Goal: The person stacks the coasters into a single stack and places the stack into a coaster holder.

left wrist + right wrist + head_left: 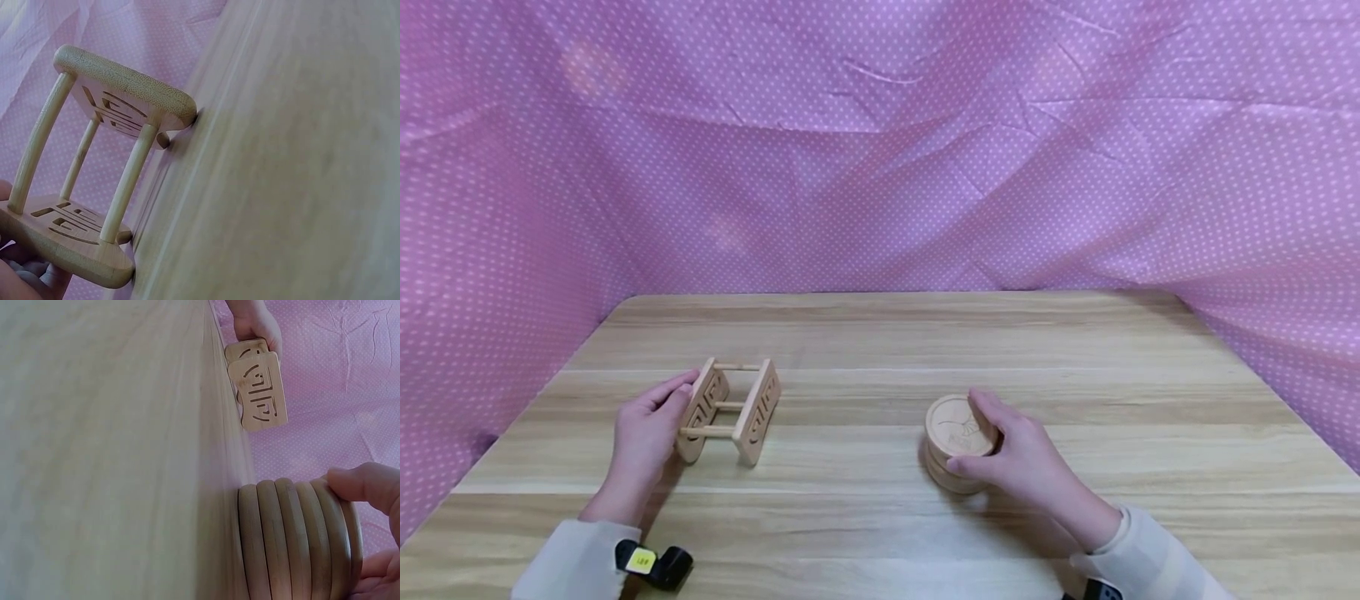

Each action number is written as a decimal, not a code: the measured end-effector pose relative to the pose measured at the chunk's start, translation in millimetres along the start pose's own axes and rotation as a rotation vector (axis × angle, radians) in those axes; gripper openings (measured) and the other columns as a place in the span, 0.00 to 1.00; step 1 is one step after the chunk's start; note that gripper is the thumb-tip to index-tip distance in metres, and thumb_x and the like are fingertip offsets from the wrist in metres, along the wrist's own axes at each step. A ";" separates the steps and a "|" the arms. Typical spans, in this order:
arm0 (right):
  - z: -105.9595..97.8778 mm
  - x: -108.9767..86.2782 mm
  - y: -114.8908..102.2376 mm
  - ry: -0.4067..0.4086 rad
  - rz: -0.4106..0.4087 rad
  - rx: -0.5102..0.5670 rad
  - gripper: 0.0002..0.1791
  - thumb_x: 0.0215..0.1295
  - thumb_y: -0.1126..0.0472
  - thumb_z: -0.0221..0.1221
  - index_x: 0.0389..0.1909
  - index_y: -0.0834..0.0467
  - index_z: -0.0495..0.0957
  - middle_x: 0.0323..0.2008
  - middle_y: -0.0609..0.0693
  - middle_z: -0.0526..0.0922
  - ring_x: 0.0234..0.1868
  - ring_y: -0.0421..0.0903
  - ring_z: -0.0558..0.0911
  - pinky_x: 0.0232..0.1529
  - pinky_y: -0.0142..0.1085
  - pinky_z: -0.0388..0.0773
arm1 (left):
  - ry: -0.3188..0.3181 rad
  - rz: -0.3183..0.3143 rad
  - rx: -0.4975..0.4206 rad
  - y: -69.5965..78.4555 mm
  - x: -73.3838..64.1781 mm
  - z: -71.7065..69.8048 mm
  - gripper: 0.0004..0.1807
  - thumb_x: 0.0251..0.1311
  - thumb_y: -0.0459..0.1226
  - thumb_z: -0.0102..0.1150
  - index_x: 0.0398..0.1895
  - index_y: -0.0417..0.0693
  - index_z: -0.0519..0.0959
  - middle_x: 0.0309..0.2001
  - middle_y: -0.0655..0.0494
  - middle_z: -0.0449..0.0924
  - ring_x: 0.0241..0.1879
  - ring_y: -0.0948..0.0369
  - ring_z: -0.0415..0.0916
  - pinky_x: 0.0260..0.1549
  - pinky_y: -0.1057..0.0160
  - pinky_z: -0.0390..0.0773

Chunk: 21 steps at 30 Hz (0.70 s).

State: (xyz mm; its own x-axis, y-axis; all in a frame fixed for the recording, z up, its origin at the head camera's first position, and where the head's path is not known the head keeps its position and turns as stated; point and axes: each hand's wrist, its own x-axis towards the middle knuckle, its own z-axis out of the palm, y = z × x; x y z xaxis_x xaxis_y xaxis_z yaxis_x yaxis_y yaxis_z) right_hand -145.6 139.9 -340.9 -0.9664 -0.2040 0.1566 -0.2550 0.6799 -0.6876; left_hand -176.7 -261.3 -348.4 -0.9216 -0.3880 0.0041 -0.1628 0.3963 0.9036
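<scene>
On the left of the head view, my left hand (643, 437) holds a wooden coaster rack (759, 412) by its left side panel. The rack has two side panels with cut-out line patterns, joined by three round rods (129, 181), and nothing sits between them. Over on the right, my right hand (1030, 462) grips the upper part of a stack of round wooden coasters (955, 425), thumb and fingers on opposite sides. A line drawing is engraved on the top coaster. Several coasters (284, 544) show edge-on in the right wrist view, stacked flat on the table.
The wood-grain table (865, 533) has rounded far corners. A pink polka-dot cloth (880, 183) hangs behind it and along both sides. Between the rack and the coasters lies a stretch of bare tabletop. A black strap device (655, 562) is on the left wrist.
</scene>
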 end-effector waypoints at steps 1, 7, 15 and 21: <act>-0.5 -0.3 0.1 -0.001 0.003 0.002 0.50 0.38 0.49 0.71 0.62 0.67 0.61 0.62 0.64 0.64 0.62 0.59 0.65 0.62 0.50 0.62 | -0.001 0.006 0.004 0.1 -0.3 0.1 0.23 0.65 0.49 0.43 0.60 0.51 0.68 0.63 0.51 0.64 0.59 0.54 0.64 0.56 0.58 0.69; -1.9 -1.3 1.4 -0.018 0.017 0.017 0.51 0.38 0.49 0.71 0.63 0.66 0.60 0.63 0.64 0.63 0.63 0.58 0.64 0.63 0.50 0.61 | 0.003 0.033 0.041 1.5 -1.2 0.3 0.23 0.66 0.48 0.42 0.60 0.50 0.69 0.63 0.50 0.65 0.60 0.53 0.63 0.57 0.54 0.68; -2.8 -2.0 3.6 -0.039 0.031 0.056 0.53 0.38 0.49 0.72 0.64 0.66 0.58 0.64 0.64 0.60 0.63 0.59 0.63 0.63 0.50 0.60 | -0.063 -0.040 -0.131 -1.1 0.3 1.1 0.24 0.63 0.51 0.46 0.61 0.54 0.68 0.66 0.51 0.60 0.63 0.51 0.60 0.56 0.56 0.68; -7.1 -3.8 8.0 -0.089 0.051 0.159 0.55 0.38 0.49 0.71 0.65 0.67 0.54 0.65 0.64 0.57 0.62 0.60 0.63 0.62 0.49 0.60 | -0.187 -0.125 -0.450 -5.6 2.0 -2.9 0.32 0.58 0.59 0.46 0.62 0.53 0.66 0.65 0.49 0.60 0.63 0.51 0.60 0.47 0.65 0.74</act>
State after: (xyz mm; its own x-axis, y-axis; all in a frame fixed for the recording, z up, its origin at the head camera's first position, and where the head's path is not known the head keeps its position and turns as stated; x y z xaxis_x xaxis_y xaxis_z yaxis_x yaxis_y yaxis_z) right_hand -144.2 151.2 -342.0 -0.9692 -0.2388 0.0600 -0.1904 0.5724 -0.7975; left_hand -176.6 -266.7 -352.2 -0.9588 -0.2378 -0.1555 -0.1458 -0.0579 0.9876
